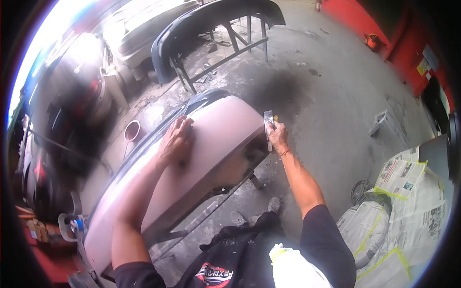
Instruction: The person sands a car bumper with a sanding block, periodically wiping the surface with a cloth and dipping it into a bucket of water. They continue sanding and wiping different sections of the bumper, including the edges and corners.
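Observation:
A pale pinkish car bumper lies across a stand, running from lower left toward the upper middle. My left hand rests over its top surface with fingers curled, and a small dark edge shows beside the fingertips; what it belongs to I cannot tell. At the bumper's far right end, my right hand grips a narrow, flat grey tool smeared with white, upright right at the bumper's edge. Something small and yellow shows by the right fingers. Dark plastic sheeting lines the bumper's far side.
A black bumper sits on a metal stand ahead. Cars stand to the left, near a white bucket. Newspaper-masked parts with yellow tape lie at right. A grey metal frame is on the dusty floor.

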Action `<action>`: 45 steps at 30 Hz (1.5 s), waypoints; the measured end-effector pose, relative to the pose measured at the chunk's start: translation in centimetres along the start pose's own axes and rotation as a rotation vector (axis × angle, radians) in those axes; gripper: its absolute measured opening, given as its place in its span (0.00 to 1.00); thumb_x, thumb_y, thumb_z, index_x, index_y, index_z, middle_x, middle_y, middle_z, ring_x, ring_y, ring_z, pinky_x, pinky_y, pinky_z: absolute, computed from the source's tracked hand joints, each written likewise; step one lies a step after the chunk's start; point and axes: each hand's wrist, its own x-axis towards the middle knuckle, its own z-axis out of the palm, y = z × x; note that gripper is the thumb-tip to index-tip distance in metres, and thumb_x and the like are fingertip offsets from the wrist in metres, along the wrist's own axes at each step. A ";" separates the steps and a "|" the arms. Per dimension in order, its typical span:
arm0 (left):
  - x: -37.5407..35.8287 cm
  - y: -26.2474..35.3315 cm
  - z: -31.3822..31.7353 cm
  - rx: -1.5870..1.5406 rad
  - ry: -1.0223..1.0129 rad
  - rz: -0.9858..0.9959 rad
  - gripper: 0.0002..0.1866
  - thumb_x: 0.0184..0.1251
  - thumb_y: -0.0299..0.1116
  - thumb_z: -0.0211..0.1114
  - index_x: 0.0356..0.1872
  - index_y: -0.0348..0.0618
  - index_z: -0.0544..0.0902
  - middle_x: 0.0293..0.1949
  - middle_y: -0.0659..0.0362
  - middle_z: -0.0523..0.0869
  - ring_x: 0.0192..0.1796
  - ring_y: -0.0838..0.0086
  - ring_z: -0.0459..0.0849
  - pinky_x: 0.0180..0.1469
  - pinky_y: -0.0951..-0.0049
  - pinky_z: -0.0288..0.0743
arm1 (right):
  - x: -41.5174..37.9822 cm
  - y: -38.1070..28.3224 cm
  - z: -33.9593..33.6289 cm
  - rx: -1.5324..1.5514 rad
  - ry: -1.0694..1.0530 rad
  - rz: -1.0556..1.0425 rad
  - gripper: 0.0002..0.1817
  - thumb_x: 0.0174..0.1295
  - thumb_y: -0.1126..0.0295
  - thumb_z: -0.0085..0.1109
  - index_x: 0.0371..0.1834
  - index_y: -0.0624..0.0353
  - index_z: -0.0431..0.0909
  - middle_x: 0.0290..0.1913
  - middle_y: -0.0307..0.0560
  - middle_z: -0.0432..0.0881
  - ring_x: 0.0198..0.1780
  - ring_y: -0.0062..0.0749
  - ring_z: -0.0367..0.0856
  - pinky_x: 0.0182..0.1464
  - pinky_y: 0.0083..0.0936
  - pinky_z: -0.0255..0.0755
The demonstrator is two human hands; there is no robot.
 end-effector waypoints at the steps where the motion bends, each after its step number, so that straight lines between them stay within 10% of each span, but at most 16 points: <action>1: -0.5 0.6 -0.6 -0.001 0.008 -0.027 0.19 0.73 0.36 0.62 0.61 0.45 0.75 0.67 0.43 0.73 0.68 0.46 0.74 0.68 0.53 0.71 | -0.5 0.4 -1.2 0.002 -0.023 -0.016 0.22 0.66 0.51 0.62 0.44 0.62 0.86 0.41 0.65 0.84 0.46 0.58 0.84 0.48 0.48 0.76; 4: -3.8 3.9 -4.3 -0.241 0.022 -0.270 0.13 0.75 0.32 0.59 0.57 0.42 0.75 0.55 0.45 0.81 0.56 0.44 0.81 0.55 0.52 0.74 | -0.6 5.6 -5.5 0.126 -0.037 0.187 0.24 0.66 0.49 0.62 0.41 0.64 0.85 0.37 0.65 0.84 0.42 0.58 0.83 0.46 0.48 0.74; 6: -9.8 4.7 -5.6 -0.057 0.306 -0.084 0.12 0.73 0.28 0.61 0.55 0.42 0.76 0.55 0.43 0.82 0.53 0.42 0.82 0.54 0.51 0.75 | -2.9 11.5 -9.1 -0.113 0.074 0.054 0.23 0.67 0.50 0.61 0.42 0.64 0.85 0.38 0.65 0.84 0.42 0.59 0.83 0.47 0.49 0.74; 11: -23.9 5.9 1.3 0.526 0.501 -0.532 0.14 0.72 0.25 0.59 0.56 0.43 0.78 0.65 0.44 0.78 0.70 0.46 0.73 0.75 0.44 0.62 | -10.1 29.4 -20.4 -0.177 -0.175 0.378 0.14 0.67 0.61 0.61 0.37 0.64 0.84 0.31 0.52 0.86 0.32 0.39 0.83 0.38 0.38 0.74; 19: -6.9 14.4 14.2 0.709 0.607 -0.460 0.21 0.67 0.37 0.65 0.61 0.47 0.81 0.65 0.53 0.75 0.71 0.55 0.68 0.74 0.50 0.63 | -2.7 36.0 -27.5 -0.412 -0.337 0.240 0.17 0.69 0.60 0.60 0.39 0.67 0.85 0.26 0.57 0.84 0.30 0.54 0.84 0.38 0.47 0.75; 25: 7.2 19.4 22.0 0.702 0.490 -0.287 0.25 0.67 0.35 0.60 0.65 0.43 0.79 0.65 0.52 0.74 0.70 0.56 0.69 0.73 0.51 0.68 | 11.7 24.0 -20.6 -0.215 -0.382 -0.013 0.20 0.73 0.58 0.58 0.57 0.62 0.83 0.51 0.58 0.78 0.52 0.53 0.81 0.54 0.41 0.74; 31: 14.4 21.0 30.2 0.714 0.185 -0.125 0.25 0.67 0.34 0.52 0.60 0.31 0.79 0.63 0.48 0.76 0.70 0.56 0.70 0.79 0.54 0.61 | 20.5 17.2 -15.0 -0.067 -0.420 -0.448 0.21 0.71 0.63 0.61 0.64 0.59 0.81 0.54 0.60 0.77 0.54 0.55 0.80 0.58 0.43 0.74; 40: 21.7 21.9 39.2 0.398 0.025 -0.666 0.20 0.60 0.35 0.55 0.45 0.29 0.86 0.52 0.42 0.83 0.66 0.48 0.76 0.81 0.49 0.49 | 37.5 41.4 -18.1 -0.330 -0.693 -0.247 0.20 0.66 0.64 0.59 0.57 0.62 0.83 0.46 0.61 0.84 0.50 0.57 0.81 0.54 0.46 0.74; 41: 23.5 22.0 39.1 0.278 -0.035 -0.809 0.18 0.59 0.36 0.57 0.42 0.32 0.87 0.50 0.42 0.84 0.65 0.49 0.77 0.81 0.48 0.48 | 39.4 44.4 -19.0 -0.084 -0.596 -0.544 0.18 0.65 0.61 0.61 0.49 0.64 0.86 0.41 0.58 0.88 0.41 0.53 0.85 0.48 0.44 0.77; 45: 27.6 24.7 38.1 0.115 0.337 -1.133 0.13 0.68 0.42 0.61 0.36 0.44 0.87 0.46 0.47 0.85 0.58 0.52 0.80 0.71 0.49 0.65 | 53.9 38.4 -8.3 0.024 -0.725 -0.706 0.18 0.64 0.61 0.61 0.49 0.64 0.86 0.40 0.58 0.88 0.40 0.51 0.85 0.47 0.44 0.77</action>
